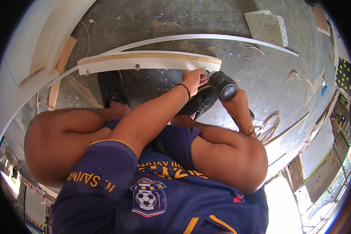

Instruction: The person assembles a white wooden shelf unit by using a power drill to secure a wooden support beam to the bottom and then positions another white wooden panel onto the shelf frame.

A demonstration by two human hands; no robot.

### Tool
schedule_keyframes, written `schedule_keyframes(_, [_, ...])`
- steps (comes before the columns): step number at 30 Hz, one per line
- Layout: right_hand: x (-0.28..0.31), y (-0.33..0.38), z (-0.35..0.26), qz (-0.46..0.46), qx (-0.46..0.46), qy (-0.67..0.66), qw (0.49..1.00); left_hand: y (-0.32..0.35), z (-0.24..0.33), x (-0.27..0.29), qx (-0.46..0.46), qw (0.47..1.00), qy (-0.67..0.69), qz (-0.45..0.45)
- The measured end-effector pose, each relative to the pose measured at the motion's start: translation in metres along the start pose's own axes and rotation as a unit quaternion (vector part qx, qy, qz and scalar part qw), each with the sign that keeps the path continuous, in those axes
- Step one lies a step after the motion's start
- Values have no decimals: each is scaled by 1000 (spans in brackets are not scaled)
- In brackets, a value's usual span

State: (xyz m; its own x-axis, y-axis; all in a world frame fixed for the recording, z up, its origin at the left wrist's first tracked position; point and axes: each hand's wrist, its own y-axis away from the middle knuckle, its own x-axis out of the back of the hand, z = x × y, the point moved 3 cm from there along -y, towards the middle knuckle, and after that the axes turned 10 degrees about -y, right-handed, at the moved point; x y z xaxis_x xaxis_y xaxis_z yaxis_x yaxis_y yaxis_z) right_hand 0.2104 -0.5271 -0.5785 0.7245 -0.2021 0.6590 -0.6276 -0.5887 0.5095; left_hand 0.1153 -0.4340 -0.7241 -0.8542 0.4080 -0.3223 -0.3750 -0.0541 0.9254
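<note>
A long white board [144,62] with a pale wood edge lies across the concrete floor in front of me, with two small metal fittings along its near side. My left hand [194,79] is closed at the board's right end, pinching something small against it; what it is cannot be made out. My right hand [238,102] grips a dark cordless drill [223,84], whose tip points at the same spot beside my left fingers. A black band circles my left wrist. I am squatting, knees wide, with black shoes [201,102] under the board.
A thin curved white strip [230,38] arcs over the floor behind the board. A pale patterned slab [267,27] lies at the far right, white panels [46,35] at the left. Wood shavings and a coiled strip [271,126] lie by my right knee.
</note>
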Motion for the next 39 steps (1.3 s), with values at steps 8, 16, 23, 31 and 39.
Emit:
schedule_keyframes(8, [4, -4, 6, -21, -11, -15, 1000, -7, -3, 5, -4, 1000, 5, -23])
schedule_keyframes(16, [5, 0, 3, 7, 17, -23, 1000, -6, -4, 3, -33, 999, -12, 11])
schedule_keyframes(23, [25, 18, 18, -5, 13, -140, 990, 8, 3, -6, -31, 999, -2, -15])
schedule_keyframes(31, [36, 31, 81, 241, -6, -287, 927, 20, 9, -30, -44, 998, -12, -48])
schedule_keyframes(39, [21, 22, 143, 565, 34, -358, 743, 8, 5, -31, -35, 994, -73, -77])
